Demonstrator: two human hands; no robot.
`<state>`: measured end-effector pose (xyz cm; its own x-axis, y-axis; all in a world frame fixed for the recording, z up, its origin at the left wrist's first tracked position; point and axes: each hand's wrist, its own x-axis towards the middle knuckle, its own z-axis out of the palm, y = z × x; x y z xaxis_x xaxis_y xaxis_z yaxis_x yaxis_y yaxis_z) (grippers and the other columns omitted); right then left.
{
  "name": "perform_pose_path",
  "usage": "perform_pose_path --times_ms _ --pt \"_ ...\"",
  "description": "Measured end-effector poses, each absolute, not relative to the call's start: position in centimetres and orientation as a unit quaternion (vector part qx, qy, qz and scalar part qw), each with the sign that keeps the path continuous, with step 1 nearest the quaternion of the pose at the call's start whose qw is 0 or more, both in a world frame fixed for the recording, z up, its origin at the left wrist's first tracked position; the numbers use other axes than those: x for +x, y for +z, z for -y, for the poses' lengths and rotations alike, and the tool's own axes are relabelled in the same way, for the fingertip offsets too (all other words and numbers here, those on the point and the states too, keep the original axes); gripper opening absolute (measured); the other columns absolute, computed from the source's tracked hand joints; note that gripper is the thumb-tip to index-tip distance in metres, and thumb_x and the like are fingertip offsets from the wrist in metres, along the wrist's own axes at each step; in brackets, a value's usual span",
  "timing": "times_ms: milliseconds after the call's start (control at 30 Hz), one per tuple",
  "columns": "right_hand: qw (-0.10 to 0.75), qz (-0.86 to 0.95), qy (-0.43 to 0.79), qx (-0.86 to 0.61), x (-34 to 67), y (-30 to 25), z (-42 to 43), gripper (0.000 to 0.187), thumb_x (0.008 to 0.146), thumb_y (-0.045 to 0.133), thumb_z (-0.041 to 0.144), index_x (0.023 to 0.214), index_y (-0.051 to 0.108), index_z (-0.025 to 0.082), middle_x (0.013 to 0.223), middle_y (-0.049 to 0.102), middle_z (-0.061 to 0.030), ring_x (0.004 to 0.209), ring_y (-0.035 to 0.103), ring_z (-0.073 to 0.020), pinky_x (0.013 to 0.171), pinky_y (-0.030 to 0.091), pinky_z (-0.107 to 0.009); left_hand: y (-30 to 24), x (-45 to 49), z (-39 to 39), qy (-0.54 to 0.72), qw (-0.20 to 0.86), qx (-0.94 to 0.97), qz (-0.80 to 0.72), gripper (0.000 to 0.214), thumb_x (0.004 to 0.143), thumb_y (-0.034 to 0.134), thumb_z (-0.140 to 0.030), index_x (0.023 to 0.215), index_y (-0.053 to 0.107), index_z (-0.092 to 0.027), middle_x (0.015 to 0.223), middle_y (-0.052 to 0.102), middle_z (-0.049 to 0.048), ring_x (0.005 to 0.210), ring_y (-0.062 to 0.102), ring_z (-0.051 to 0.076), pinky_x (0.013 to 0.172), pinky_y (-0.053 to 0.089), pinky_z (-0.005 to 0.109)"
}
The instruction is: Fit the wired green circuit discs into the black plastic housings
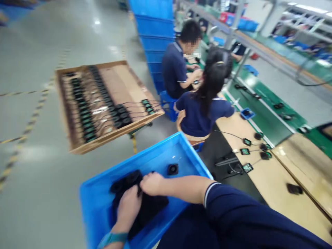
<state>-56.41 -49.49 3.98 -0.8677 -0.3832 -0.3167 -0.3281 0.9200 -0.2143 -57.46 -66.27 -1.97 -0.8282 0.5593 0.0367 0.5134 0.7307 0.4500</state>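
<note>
Both my hands reach into a blue plastic bin (193, 155) in front of me, close together over a blurred black heap (153, 209). My left hand (131, 204), with a teal band at the wrist, has its fingers closed on a small black piece at the heap's upper edge. Against it, my right hand (151, 184) is curled with its fingertips on the same black piece; motion blur hides its kind. A small square black part with a round centre (173, 169), like a little fan, lies apart on the bin floor to the right.
A shallow cardboard tray (90, 147) with rows of black round parts and green boards stands beyond the bin. Two seated people (175, 65) (199, 114) work at a conveyor line (261, 107). Cabled parts lie on the wooden bench (275, 180) at right. Blue crates (155, 38) are stacked behind.
</note>
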Motion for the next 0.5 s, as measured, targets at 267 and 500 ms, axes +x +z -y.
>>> perform_pose_path --times_ms 267,500 --pt "0.172 -0.957 -0.109 -0.206 -57.8 2.0 48.6 0.006 0.086 0.07 0.017 0.082 0.066 0.014 0.094 0.074 -0.0114 0.087 0.072 -0.026 0.066 0.059 -0.036 -4.6 -58.7 66.5 0.243 0.111 0.255 -0.929 0.02 0.084 0.039 -0.041 0.072 0.042 -0.026 0.074 0.057 0.0072 0.075 0.063 0.028 0.07 0.047 0.036" --pt "0.138 -0.964 -0.097 -0.204 -57.4 1.0 47.8 0.005 0.089 0.066 0.018 0.089 0.064 0.013 0.099 0.072 -0.0156 0.089 0.072 -0.0291 0.064 0.059 -0.038 -4.8 -59.1 66.6 0.266 0.1 0.225 -0.932 0.021 0.077 0.044 -0.047 0.069 0.041 -0.027 0.071 0.055 0.0071 0.077 0.061 0.03 0.075 0.048 0.039"
